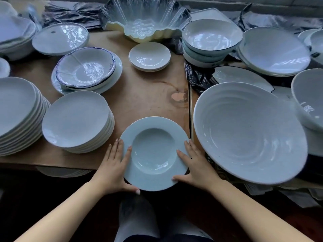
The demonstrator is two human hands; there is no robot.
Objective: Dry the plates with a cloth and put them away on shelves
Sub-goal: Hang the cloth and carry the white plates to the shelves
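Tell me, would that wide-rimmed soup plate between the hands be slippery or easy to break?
Likely both. The soup plate looks glazed and glossy, so probably slick. It seems rigid ceramic and overhangs the table edge, so a slip from the left hand or right hand could break it.

A worn brown wooden tabletop (143,95) fills the view — a pale chipped patch (178,96) sits near centre. Crumpled dark plastic sheeting (70,14) lies at eleven o'clock; dark floor (43,194) at seven.

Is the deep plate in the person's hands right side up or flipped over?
Right side up. The deep plate shows its sunken well facing the camera, with the left hand and right hand gripping opposite sides of the rim.
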